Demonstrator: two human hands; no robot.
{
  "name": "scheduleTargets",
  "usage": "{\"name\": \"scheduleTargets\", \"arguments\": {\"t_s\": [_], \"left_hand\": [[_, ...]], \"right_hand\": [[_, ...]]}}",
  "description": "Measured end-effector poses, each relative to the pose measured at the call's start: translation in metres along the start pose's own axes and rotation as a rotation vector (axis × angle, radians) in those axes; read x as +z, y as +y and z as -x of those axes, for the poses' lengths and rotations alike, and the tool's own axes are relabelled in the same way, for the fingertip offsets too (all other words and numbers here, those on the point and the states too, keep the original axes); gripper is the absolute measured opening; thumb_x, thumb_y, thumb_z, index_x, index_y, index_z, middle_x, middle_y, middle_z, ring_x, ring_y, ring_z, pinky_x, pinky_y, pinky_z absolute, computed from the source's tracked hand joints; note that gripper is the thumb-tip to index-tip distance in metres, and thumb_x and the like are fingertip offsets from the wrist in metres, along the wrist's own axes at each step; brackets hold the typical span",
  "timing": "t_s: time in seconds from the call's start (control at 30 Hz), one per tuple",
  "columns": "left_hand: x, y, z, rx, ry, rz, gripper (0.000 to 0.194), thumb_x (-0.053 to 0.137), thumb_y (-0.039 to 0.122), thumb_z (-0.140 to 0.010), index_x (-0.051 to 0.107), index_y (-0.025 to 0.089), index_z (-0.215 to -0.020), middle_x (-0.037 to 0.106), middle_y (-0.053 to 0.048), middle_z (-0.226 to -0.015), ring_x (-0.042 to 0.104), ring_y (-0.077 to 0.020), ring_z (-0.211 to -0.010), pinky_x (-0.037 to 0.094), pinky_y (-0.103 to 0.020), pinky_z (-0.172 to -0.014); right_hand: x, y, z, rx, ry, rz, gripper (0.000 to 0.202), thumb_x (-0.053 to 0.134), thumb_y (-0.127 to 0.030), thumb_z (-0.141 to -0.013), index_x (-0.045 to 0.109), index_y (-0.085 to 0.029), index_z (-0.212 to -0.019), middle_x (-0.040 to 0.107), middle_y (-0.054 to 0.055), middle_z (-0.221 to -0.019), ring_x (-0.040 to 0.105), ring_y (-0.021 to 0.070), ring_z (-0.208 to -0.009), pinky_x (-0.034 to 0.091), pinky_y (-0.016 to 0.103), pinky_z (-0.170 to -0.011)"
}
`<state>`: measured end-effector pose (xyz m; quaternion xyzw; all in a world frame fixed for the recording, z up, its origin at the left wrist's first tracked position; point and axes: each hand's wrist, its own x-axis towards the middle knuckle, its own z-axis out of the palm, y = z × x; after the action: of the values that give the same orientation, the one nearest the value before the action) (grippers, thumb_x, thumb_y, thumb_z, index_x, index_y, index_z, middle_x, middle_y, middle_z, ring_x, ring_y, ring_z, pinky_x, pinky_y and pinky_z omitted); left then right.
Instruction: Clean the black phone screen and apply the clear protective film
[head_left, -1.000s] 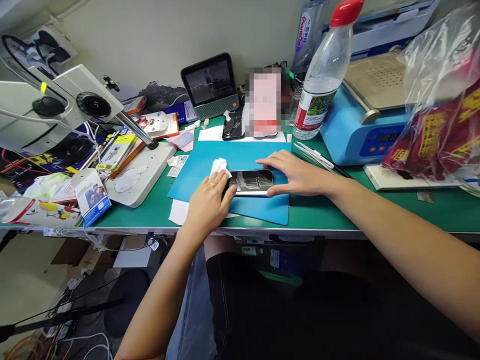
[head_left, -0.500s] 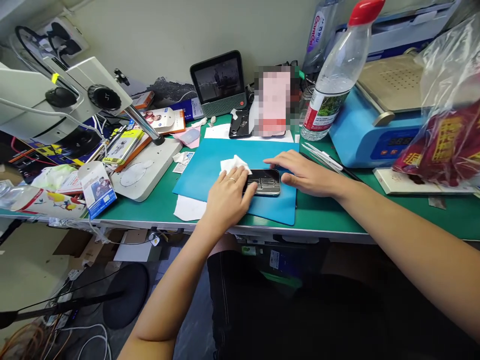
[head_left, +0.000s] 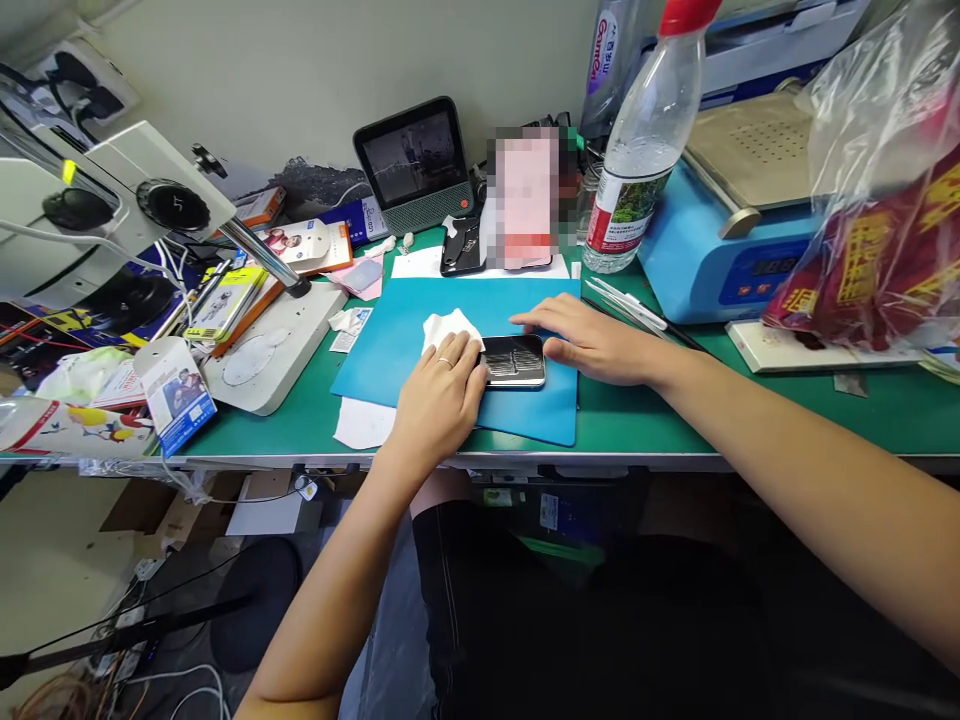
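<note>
A dark phone [head_left: 516,362] lies flat on the blue mat [head_left: 450,296], with whitish streaks across its face. My left hand [head_left: 441,400] rests over the phone's left end, its fingertips touching a crumpled white tissue [head_left: 444,328]; what lies under the palm is hidden. Just right of the phone is my right hand [head_left: 592,340], palm down, fingers apart and holding nothing, its thumb near the phone's right edge. White tweezers [head_left: 630,303] lie beyond that wrist on the green bench [head_left: 637,420].
A microscope stand [head_left: 274,345] stands at the left, beside small boxes and cards. Behind the mat are a smart display [head_left: 416,160] and another phone [head_left: 463,247]. On the right stand a water bottle [head_left: 634,170], a blue device [head_left: 690,250] and a plastic bag [head_left: 877,240].
The whole view has shifted a little, so the bench things sit further left. My left hand lies slightly lower beside the tissue, and my right hand stays spread by the phone.
</note>
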<state>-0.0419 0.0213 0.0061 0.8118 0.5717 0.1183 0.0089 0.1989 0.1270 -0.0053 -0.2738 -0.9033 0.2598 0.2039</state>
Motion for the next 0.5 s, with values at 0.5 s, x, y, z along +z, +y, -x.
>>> {"name": "scheduleTargets", "arguments": {"t_s": [0.5], "left_hand": [[-0.006,0.008,0.025,-0.106,0.042,-0.051,0.047,0.033,0.029,-0.110,0.058,0.015,-0.148,0.061,-0.019,-0.136,0.056,-0.0346,-0.122,0.049,-0.052,-0.102]], "right_hand": [[0.001,0.000,-0.001,-0.037,0.018,-0.009,0.096,0.017,-0.087,-0.093,0.063,-0.022,-0.146,0.069,0.018,-0.125,0.055,0.0377,-0.118,0.040,0.055,-0.103]]}}
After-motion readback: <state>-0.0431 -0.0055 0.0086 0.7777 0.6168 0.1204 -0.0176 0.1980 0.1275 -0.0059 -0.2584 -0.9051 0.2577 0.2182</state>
